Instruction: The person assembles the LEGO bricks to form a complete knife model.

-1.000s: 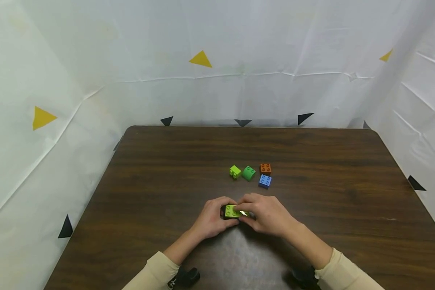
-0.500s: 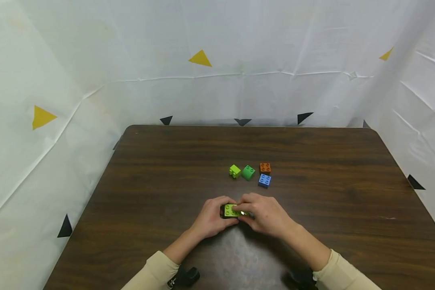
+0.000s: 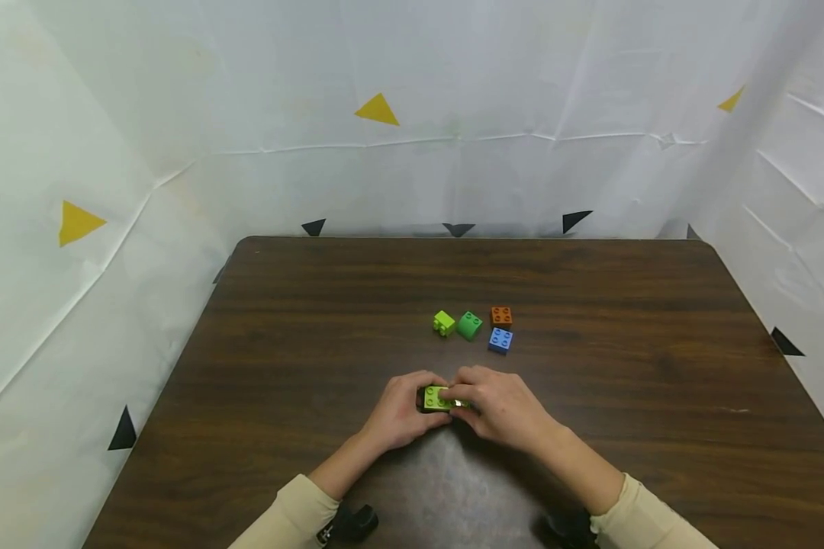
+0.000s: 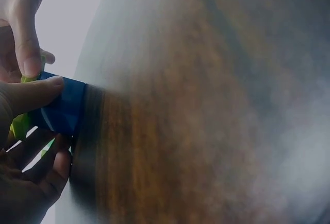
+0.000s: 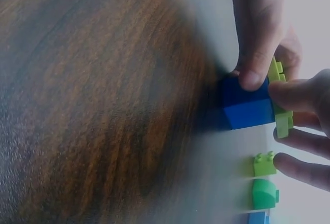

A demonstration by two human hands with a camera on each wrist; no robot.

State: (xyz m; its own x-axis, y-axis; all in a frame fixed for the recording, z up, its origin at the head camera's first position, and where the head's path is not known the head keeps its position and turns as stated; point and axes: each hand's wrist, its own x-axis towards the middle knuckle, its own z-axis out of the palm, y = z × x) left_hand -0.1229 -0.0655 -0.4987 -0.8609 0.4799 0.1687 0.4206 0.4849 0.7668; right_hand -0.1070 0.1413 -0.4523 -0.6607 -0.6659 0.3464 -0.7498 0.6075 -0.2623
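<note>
Near the middle of the table, both hands meet at a blue block (image 5: 250,108) with a thin lime-green toy brick (image 3: 434,397) on top of it. The left hand (image 3: 400,412) grips the blue block, its thumb pressed on the near side. From the right, the right hand (image 3: 504,404) pinches the lime-green brick between thumb and fingers, covering part of its studs. In the right wrist view, the two pieces lie against each other; whether they are fully joined cannot be told. The blue block appears to stand on the table.
Beyond the hands lie a small lime-green brick (image 3: 444,323), a green curved brick (image 3: 470,325), an orange-brown brick (image 3: 501,316) and a light blue brick (image 3: 500,340). They rest on a dark wooden table (image 3: 316,305), with white sheeting (image 3: 487,76) behind and at the sides.
</note>
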